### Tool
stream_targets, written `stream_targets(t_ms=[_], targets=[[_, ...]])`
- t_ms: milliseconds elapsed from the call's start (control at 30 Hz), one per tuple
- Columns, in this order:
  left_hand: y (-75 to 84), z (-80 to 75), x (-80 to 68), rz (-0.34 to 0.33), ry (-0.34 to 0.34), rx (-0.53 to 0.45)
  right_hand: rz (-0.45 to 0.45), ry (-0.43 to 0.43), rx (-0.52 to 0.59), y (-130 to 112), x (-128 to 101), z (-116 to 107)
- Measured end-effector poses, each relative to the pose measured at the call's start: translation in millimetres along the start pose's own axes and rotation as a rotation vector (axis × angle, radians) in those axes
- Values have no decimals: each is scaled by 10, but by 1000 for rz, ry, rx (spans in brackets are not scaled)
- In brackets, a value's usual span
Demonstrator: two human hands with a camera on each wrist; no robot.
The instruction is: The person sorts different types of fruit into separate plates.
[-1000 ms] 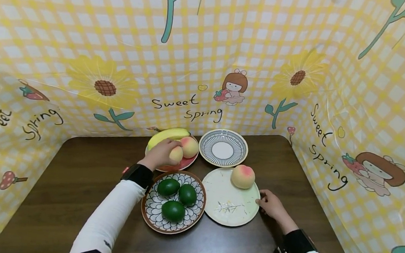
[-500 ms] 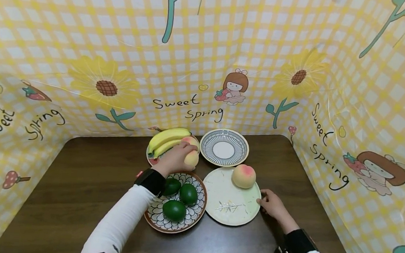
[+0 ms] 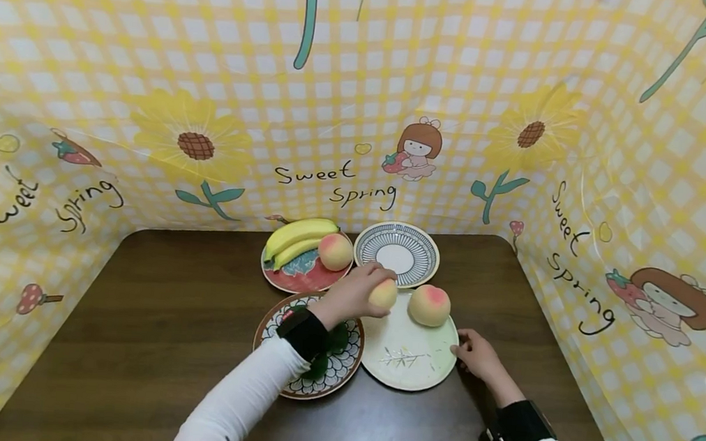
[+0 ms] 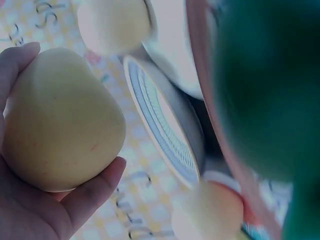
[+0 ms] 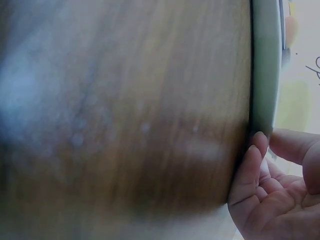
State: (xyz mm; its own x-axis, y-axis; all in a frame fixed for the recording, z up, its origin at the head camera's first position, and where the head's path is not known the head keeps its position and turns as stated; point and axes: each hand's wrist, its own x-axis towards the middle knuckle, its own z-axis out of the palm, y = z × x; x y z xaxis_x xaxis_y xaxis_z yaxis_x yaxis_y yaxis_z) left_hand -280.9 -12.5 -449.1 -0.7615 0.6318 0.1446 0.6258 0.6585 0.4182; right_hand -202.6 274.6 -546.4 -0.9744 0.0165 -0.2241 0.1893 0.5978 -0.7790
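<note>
My left hand (image 3: 359, 294) grips a small yellow-pink peach (image 3: 383, 294) above the left edge of the pale plate (image 3: 406, 369); the left wrist view shows this peach (image 4: 62, 120) cupped in palm and fingers. A bigger peach (image 3: 429, 305) lies on that plate's far side. My right hand (image 3: 476, 354) rests on the table with its fingertips (image 5: 255, 165) against the pale plate's right rim (image 5: 262, 70). Under my left forearm lies a brown-rimmed patterned plate (image 3: 288, 383), its green fruits (image 3: 336, 338) mostly hidden.
A red plate (image 3: 297, 279) at the back carries bananas (image 3: 297, 238) and one peach (image 3: 335, 251). To its right stands a blue-striped plate (image 3: 397, 254) with nothing on it. Yellow checked screens (image 3: 363, 109) wall the dark wooden table (image 3: 149, 315) on three sides.
My left hand lifted a peach off the red plate and carried it right, over the patterned plate to the pale plate's edge. The right hand stayed at the rim.
</note>
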Motion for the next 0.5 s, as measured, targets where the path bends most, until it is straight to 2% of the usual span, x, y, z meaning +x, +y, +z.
stream_targets(t_ms=[133, 367, 500], targets=[[193, 173, 47, -6, -27, -19, 5, 1, -2, 1, -3, -17], [384, 480, 69, 29, -51, -65, 8, 1, 5, 9, 21, -6], [502, 605, 42, 18, -72, -79, -3, 0, 10, 14, 15, -4]])
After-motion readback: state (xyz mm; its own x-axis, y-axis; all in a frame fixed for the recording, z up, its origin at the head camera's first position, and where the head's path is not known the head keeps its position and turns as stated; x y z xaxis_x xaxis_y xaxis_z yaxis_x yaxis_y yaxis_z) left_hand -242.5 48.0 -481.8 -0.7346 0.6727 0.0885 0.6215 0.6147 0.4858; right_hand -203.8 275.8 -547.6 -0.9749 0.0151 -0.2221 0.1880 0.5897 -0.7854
